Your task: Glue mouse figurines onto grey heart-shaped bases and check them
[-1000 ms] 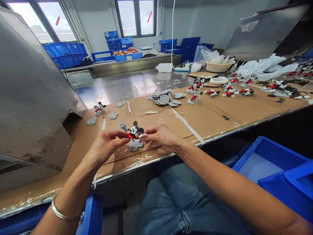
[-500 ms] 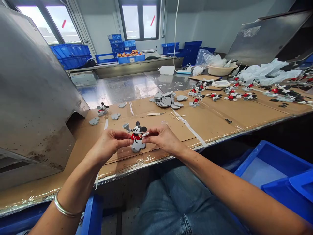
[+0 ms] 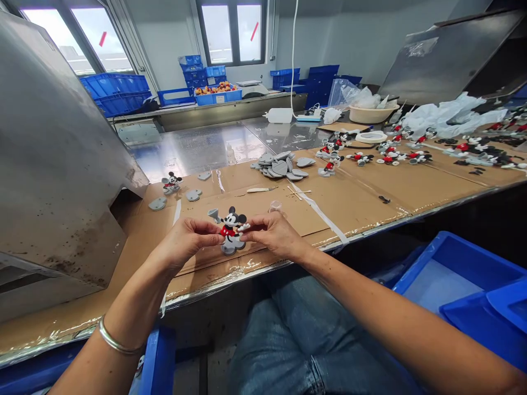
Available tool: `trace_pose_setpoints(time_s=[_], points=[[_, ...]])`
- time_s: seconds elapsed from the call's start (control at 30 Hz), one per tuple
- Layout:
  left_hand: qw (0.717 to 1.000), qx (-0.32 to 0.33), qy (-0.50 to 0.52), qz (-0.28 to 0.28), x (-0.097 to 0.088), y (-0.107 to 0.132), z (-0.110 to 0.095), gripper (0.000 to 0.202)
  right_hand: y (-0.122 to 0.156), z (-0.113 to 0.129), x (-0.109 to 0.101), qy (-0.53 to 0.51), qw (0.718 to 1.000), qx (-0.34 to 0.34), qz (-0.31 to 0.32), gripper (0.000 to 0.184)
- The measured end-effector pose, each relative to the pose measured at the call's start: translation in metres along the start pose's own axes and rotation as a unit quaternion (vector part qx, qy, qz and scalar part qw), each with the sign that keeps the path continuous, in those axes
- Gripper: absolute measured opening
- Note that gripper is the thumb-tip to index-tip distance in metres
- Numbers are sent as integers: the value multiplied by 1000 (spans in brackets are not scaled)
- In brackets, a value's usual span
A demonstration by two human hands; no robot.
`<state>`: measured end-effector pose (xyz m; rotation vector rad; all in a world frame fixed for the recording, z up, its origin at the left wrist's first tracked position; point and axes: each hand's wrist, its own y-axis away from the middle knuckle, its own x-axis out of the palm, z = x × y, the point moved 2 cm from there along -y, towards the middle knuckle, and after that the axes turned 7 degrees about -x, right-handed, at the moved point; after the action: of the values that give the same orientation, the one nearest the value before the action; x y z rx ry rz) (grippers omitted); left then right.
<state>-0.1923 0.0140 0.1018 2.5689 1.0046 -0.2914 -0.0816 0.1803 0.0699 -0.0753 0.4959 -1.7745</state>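
Observation:
Both my hands hold a small Mickey Mouse figure [image 3: 231, 230] in red shorts above the cardboard, its grey base [image 3: 229, 247] at the bottom. My left hand [image 3: 189, 238] pinches its left side, and my right hand [image 3: 274, 233] pinches its right side near a white glove. A grey funnel-shaped piece [image 3: 214, 215] sticks out to the left of the figure. A small clear cup [image 3: 275, 206] stands just beyond my right hand. Part of the figure's body is hidden by my fingers.
Cardboard [image 3: 288, 211] covers the steel bench, with grey heart-shaped pieces [image 3: 275, 167], a spatula [image 3: 260, 190] and several more figures [image 3: 329, 163] on it. A steel hood [image 3: 53, 153] rises at left. Blue crates [image 3: 457, 274] sit low at right.
The figure has tilted slightly between my fingers, its head now leaning further right. The whole view has shifted a little, and both hands still hold the figure.

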Motion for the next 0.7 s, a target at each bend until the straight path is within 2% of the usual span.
trace_pose_setpoints(time_s=[0.2, 0.4, 0.7], points=[[1000, 4, -15, -14, 1, -1, 0, 17, 4, -3, 5, 44, 997, -12, -64, 10], [999, 1, -51, 2, 0, -1, 0, 17, 4, -13, 10, 26, 997, -3, -71, 9], [997, 14, -76, -15, 1, -6, 1, 19, 6, -17, 12, 40, 995, -6, -87, 10]])
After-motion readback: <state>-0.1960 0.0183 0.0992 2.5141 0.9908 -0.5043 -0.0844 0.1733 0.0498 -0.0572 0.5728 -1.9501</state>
